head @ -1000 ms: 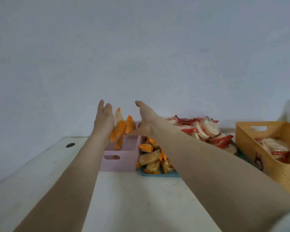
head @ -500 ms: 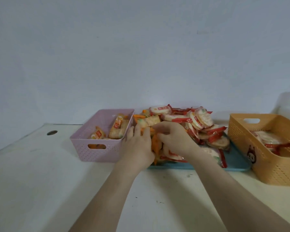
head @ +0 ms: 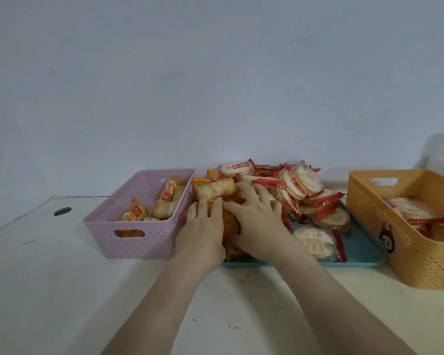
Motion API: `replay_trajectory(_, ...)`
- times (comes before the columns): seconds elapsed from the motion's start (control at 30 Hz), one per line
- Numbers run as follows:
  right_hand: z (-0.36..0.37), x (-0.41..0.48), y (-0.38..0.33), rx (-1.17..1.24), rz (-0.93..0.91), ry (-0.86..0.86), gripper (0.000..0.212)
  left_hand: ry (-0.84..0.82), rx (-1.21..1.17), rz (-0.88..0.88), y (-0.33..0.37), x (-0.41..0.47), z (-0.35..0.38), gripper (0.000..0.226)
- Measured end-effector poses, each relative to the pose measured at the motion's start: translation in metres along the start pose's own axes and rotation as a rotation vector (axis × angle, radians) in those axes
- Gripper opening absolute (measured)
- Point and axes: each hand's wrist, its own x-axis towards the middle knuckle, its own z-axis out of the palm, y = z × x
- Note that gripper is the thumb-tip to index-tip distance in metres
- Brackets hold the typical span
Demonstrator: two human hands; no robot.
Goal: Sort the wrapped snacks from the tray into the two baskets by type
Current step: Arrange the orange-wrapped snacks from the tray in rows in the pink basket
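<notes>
Sitting in the middle of the frame, a bit below center, the blue tray (head: 364, 254) held a big pile of wrapped snacks. Two kinds were mixed there: orange-wrapped rolls (head: 219, 189) on the left part of the pile & round crackers in red wrappers (head: 303, 181) on the right part. One round cracker pack (head: 314, 242) lay flat near the tray's front edge.

Both hands were down on the left part of the pile, side by side, backs up. The left hand (head: 203, 231) lay flat w/ fingers together, pressed on the orange packs. The right hand (head: 258, 224) had its fingers spread & curled over the snacks, its thumb low by the tray's front. Orange wrapper showed in the gap btwn the two hands. Can't tell if either hand really held a pack, since the palms hid what was under them.

Just left of the tray, touching or almost touching it, stood the pink basket (head: 139, 242) w/ a few orange-wrapped rolls inside. At the right edge of the frame stood the orange basket (head: 420, 262) w/ some red-wrapped crackers in it; a small cartoon sticker (head: 386, 237) was on its near left corner.

All of it sat on a white table (head: 62, 290). A round hole (head: 62, 211) was in the tabletop at mid left. A plain pale wall (head: 215, 73) filled the top half.
</notes>
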Motion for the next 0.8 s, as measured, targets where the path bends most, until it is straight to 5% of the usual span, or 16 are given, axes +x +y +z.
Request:
replay_trajectory(0.3,-0.002,0.002,0.016,0.122,0.075,0.169,0.030,0.285,-0.114,0.040,0.004,0.000,-0.002,0.058)
replay_trajectory(0.47,-0.023,0.005,0.029,0.654,0.145,0.247,0.023,0.369,-0.363,-0.004,0.004,0.000,-0.027,0.035)
replay_trajectory(0.8,-0.061,-0.002,0.017,1.305,0.238,0.464,0.016,0.324,-1.139,-0.129,-0.002,0.000,-0.067,0.016)
